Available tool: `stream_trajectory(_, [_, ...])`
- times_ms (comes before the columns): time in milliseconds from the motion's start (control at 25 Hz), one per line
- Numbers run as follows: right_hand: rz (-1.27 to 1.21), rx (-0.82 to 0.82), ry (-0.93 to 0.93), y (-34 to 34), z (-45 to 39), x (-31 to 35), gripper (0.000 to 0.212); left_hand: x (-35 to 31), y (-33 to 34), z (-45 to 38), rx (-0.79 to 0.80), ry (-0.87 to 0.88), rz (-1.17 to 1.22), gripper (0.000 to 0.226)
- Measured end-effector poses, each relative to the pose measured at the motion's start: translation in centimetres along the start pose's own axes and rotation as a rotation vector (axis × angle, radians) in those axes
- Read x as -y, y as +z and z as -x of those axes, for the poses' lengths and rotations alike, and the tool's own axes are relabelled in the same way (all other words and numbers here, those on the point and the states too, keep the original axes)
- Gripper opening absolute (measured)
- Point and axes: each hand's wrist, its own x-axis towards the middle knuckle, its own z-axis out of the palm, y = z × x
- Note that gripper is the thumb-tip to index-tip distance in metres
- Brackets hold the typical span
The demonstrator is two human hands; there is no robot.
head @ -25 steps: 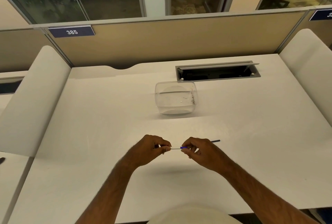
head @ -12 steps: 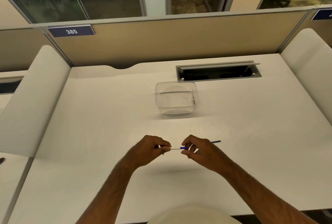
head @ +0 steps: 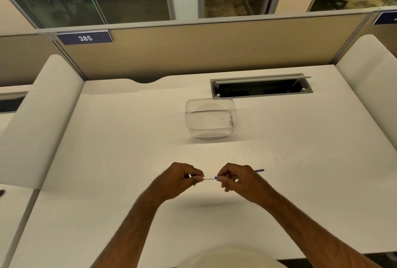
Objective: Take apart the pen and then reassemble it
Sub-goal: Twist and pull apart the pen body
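Both hands hold a thin pen level above the near middle of the white desk. My left hand pinches the left end of the pen's white barrel. My right hand grips the blue part where it meets the barrel. A thin blue rod sticks out past my right hand toward the right. The pen's left tip and its middle are hidden by my fingers.
A clear plastic container stands on the desk beyond my hands. Behind it is an open cable slot in the desk. Padded white dividers rise at both sides, with a beige partition at the back.
My hands have stayed almost still. The visible white stretch of barrel between them looks slightly shorter.
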Motion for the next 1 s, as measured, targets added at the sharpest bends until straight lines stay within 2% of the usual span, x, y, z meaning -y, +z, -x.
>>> stream_trajectory(80, [-0.100,0.005,0.054,-0.1,-0.1,0.3,0.008,0.0,-0.1,0.0,0.006,-0.004,0.002,0.013])
stream_trajectory(240, [-0.140,0.012,0.070,-0.2,0.0,0.4,0.017,0.0,-0.1,-0.1,0.006,-0.011,0.000,0.013])
stream_trajectory(440, [-0.087,0.010,0.081,-0.3,-0.2,0.2,0.004,0.1,-0.2,-0.2,0.006,-0.001,0.008,0.011])
stream_trajectory(720, [-0.028,0.035,0.010,-0.8,-0.6,0.3,0.017,0.3,-0.4,-0.3,-0.002,-0.006,0.026,0.010])
stream_trajectory(880, [-0.040,0.023,0.035,-0.6,-1.0,0.4,0.005,0.5,-0.5,-0.4,0.002,0.000,0.013,0.010])
stream_trajectory(1000, [0.023,0.002,-0.014,-0.5,-1.1,0.6,0.009,0.7,-0.6,-0.5,-0.001,-0.014,0.016,0.010])
